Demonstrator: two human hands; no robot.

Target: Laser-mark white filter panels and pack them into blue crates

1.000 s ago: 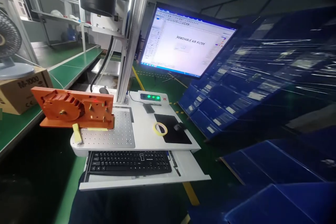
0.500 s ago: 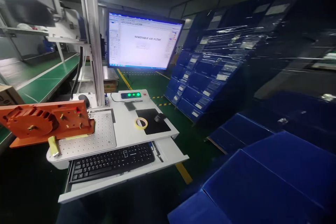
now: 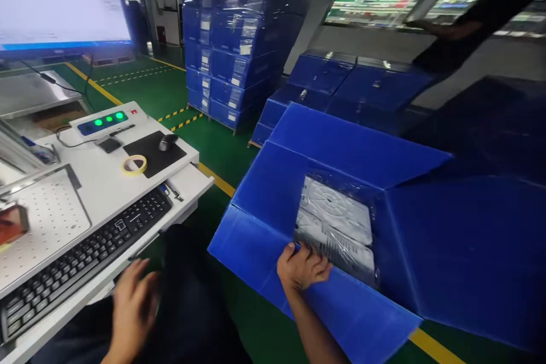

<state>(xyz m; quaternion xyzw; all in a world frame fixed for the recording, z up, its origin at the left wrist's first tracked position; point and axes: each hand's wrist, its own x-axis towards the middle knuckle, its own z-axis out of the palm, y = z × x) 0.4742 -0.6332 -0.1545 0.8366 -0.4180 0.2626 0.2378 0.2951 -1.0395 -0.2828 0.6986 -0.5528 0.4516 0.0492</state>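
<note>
My right hand (image 3: 301,266) is curled over the near edge of an open blue box, its fingers bent around the fold of the box flap (image 3: 350,310). Inside the blue box (image 3: 264,182) lie grey-white moulded parts (image 3: 335,210) covered by clear plastic. To the left, my left hand (image 3: 134,301) hovers above my lap, near the front of the keyboard drawer. Its fingers are slightly bent and apart, with nothing seen in them, though it is a little blurred.
The white workstation at left bears a black keyboard (image 3: 89,256), a mouse (image 3: 168,142), a mouse pad (image 3: 160,162) and a yellow tape roll (image 3: 134,165). Wrapped blue boxes (image 3: 230,40) are stacked behind. A person's arm (image 3: 463,28) shows at upper right.
The view has swung right and down, from the workstation to the blue box, now seen open with parts inside. Both my hands have come into view.
</note>
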